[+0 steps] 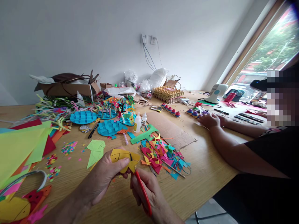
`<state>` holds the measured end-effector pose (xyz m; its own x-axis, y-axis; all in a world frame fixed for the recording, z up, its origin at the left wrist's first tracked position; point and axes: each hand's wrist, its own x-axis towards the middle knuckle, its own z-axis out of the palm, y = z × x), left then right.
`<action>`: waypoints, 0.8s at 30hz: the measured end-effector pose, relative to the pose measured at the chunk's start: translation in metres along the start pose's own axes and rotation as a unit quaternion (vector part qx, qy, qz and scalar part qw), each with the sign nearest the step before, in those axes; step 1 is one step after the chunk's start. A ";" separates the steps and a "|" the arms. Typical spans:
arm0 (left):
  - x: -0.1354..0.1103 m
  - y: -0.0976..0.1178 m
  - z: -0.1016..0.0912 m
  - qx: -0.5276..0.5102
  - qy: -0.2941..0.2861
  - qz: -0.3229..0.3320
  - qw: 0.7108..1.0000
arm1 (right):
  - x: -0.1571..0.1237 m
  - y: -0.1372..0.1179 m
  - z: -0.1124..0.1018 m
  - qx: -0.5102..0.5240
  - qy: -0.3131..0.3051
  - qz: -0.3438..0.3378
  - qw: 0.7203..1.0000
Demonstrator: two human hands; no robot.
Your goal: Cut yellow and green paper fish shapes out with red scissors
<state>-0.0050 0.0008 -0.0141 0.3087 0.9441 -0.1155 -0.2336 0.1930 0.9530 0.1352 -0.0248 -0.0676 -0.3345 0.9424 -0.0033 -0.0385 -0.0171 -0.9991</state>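
A piece of yellow paper (121, 155) with dark pen lines and a dot is pinched between the thumb and fingers of my left hand (105, 172). My right hand (148, 186) is closed around red-handled scissors (143, 193). Their blades are mostly hidden at the lower edge of the yellow paper. Just beyond my left hand lies a light green paper shape (95, 151) with drawn lines. A heap of colourful paper scraps (161, 155) spreads out to the right of my hands.
Coloured sheets (21, 149) and cut yellow shapes (15, 208) lie at left. Two glue bottles (137, 123) stand mid-table near blue paper discs (109, 127). Cardboard (170, 130) lies behind the scraps; egg trays (168, 93) sit farther back. A co-worker's hands (210, 120) handle painted pieces at right.
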 end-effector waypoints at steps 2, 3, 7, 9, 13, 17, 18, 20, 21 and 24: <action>0.000 0.001 -0.001 0.004 -0.002 -0.006 1.000 | 0.000 -0.002 0.000 0.001 -0.007 0.001 1.000; 0.000 0.002 -0.002 0.006 -0.005 -0.010 1.000 | -0.001 -0.003 -0.001 0.002 -0.011 0.003 1.000; -0.001 0.005 -0.004 0.006 -0.021 -0.023 1.000 | -0.002 -0.007 -0.004 -0.002 -0.022 0.014 1.000; 0.000 0.005 -0.005 -0.001 -0.021 -0.026 0.999 | -0.003 -0.009 -0.005 -0.009 -0.023 0.017 1.000; 0.001 0.005 -0.005 -0.004 -0.017 -0.026 0.999 | -0.003 -0.010 -0.005 -0.004 -0.028 0.016 0.999; 0.001 0.004 -0.004 0.005 -0.020 -0.023 1.000 | -0.004 -0.011 -0.004 -0.005 -0.033 0.016 0.999; 0.001 0.004 -0.003 0.006 -0.022 -0.022 0.999 | -0.004 -0.011 -0.004 -0.008 -0.034 0.018 0.999; 0.000 0.003 -0.002 0.007 -0.026 -0.023 0.999 | -0.004 -0.010 -0.004 -0.013 -0.038 0.018 0.999; 0.000 0.003 -0.002 0.008 -0.028 -0.023 0.999 | -0.005 -0.009 -0.005 -0.014 -0.040 0.016 0.999; 0.000 0.003 -0.003 0.010 -0.032 -0.026 0.999 | -0.005 -0.007 -0.006 -0.013 -0.042 0.014 0.999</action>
<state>-0.0083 0.0017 -0.0118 0.3791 0.9137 -0.1464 -0.1980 0.2347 0.9517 0.1430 -0.0274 -0.0612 -0.4131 0.9102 -0.0291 -0.0045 -0.0340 -0.9994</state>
